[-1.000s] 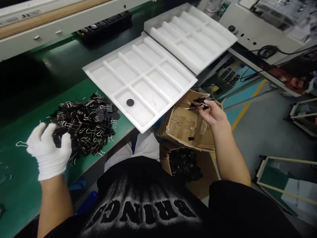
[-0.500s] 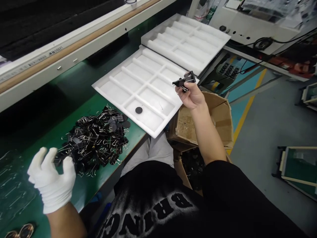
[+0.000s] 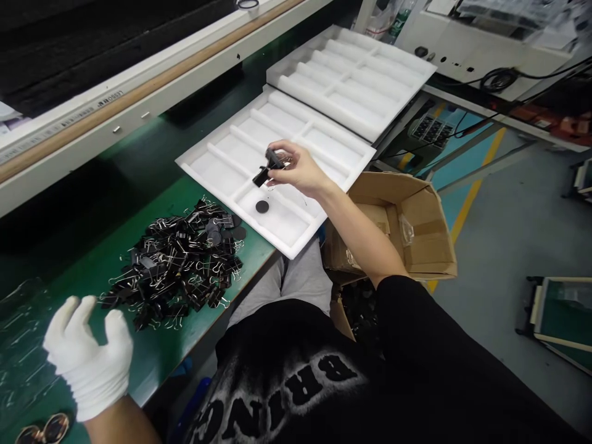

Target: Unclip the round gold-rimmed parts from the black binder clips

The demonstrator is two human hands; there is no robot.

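Black binder clips (image 3: 272, 165) are pinched in the fingers of my right hand (image 3: 298, 169), which is bare and hovers over the nearer white divided tray (image 3: 291, 246). How many clips it holds I cannot make out. A black disc (image 3: 262, 206) lies in the tray's front compartment, just below that hand. My left hand (image 3: 90, 357), in a white glove, has its fingers apart and nothing in them. It is over the green table (image 3: 152, 364), beside a heap of black binder clips (image 3: 180, 265) with wire handles. Several dark discs (image 3: 222, 233) lie at the heap's right side.
A second white divided tray (image 3: 351, 80) adjoins the first at the back. An open cardboard box (image 3: 398, 216) stands below to the right, above another holding dark items (image 3: 363, 308). Sunglasses (image 3: 44, 430) and clear plastic (image 3: 21, 345) lie at the left. A metal rail (image 3: 171, 102) crosses behind.
My right hand has moved left with the binder clips, from the tray's right edge to above its middle. My left hand has shifted slightly down and left, still spread.
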